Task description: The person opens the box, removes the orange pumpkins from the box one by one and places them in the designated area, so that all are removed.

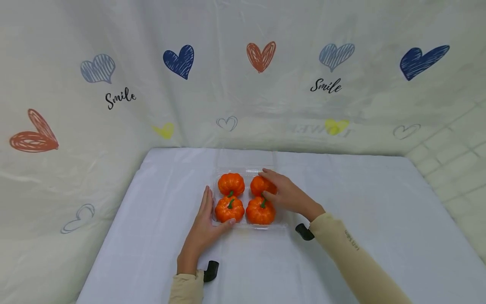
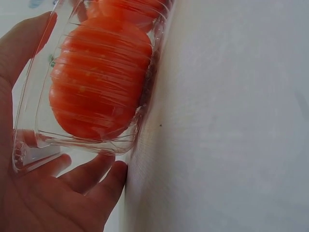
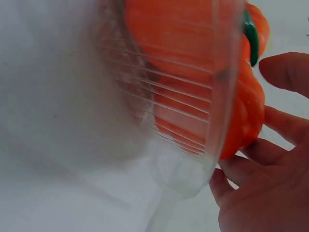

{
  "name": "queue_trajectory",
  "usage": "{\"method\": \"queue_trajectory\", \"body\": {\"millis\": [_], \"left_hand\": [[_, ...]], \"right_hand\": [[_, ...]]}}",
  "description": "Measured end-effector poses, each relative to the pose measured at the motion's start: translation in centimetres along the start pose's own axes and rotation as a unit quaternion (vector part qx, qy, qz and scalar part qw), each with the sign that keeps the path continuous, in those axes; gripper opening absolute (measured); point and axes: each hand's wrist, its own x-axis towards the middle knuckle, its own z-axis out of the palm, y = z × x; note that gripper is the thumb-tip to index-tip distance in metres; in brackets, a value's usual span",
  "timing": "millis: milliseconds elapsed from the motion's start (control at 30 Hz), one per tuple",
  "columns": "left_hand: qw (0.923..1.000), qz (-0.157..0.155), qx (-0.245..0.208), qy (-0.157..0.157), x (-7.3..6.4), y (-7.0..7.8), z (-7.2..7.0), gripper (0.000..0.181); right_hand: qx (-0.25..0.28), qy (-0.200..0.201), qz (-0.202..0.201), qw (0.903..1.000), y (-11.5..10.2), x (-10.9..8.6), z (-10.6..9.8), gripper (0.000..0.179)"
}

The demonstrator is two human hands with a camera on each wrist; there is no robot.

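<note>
A clear plastic clamshell container [image 1: 258,227] holds several small orange toy pumpkins with green stems. My left hand [image 1: 203,230] grips its near left corner, thumb over the front rim and fingers along the left side. Beside that thumb sits the near left pumpkin [image 1: 229,210]. My right hand [image 1: 286,194] holds the far right pumpkin [image 1: 261,185], its fingers around the far side and thumb by the stem. Through the ribbed wall in the right wrist view, the near right pumpkin [image 3: 174,34] shows. The far left pumpkin [image 1: 230,183] touches neither hand.
The container's transparent lid [image 1: 247,159] stands open toward the back. A white cloth covers the table [image 1: 360,236]. Behind it hangs a pale curtain [image 1: 228,93] printed with hearts and "Smile". Black wrist devices [image 1: 211,271] show at both cuffs.
</note>
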Motion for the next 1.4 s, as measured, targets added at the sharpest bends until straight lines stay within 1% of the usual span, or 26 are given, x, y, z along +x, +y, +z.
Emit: {"method": "queue_trajectory", "body": {"millis": [100, 200, 300, 433, 667, 933, 1033, 1200, 1400], "left_hand": [[1.0, 0.003, 0.001, -0.001, 0.0, 0.1, 0.1, 0.122], [1.0, 0.008, 0.0, 0.0, 0.0, 0.1, 0.1, 0.122], [1.0, 0.009, 0.001, 0.001, 0.0, 0.0, 0.2, 0.123], [0.9999, 0.009, 0.007, 0.0, -0.1, -0.1, 0.2, 0.123], [0.9998, 0.017, 0.007, 0.0, -0.3, -0.1, 0.0, 0.123], [0.9998, 0.018, 0.008, 0.002, -0.2, 0.0, -0.1, 0.122], [0.9997, 0.021, 0.008, 0.002, -0.2, 0.0, -0.1, 0.122], [0.9998, 0.015, 0.01, 0.002, -0.2, -0.1, -0.1, 0.123], [0.9998, 0.017, 0.011, 0.002, -0.2, 0.0, -0.1, 0.123]], "right_hand": [[-0.032, 0.006, -0.019, 0.9993, 0.1, -0.1, 0.3, 0.056], [-0.042, 0.019, -0.034, 0.9984, 0.2, -0.2, 0.4, 0.053], [-0.041, 0.025, -0.048, 0.9977, 0.3, -0.3, 0.3, 0.052], [-0.03, 0.03, -0.064, 0.997, 0.3, -0.4, 0.1, 0.053], [-0.012, 0.045, -0.071, 0.9964, -0.6, -0.6, -0.7, 0.056], [0.025, 0.068, -0.084, 0.9938, -0.8, -0.8, -1.4, 0.054], [0.039, 0.079, -0.083, 0.9927, -0.8, -1.0, -1.5, 0.054], [0.051, 0.099, -0.06, 0.9919, -0.4, -1.4, -1.8, 0.053], [0.075, 0.127, -0.035, 0.9884, 0.5, -2.2, -2.0, 0.054]]}}
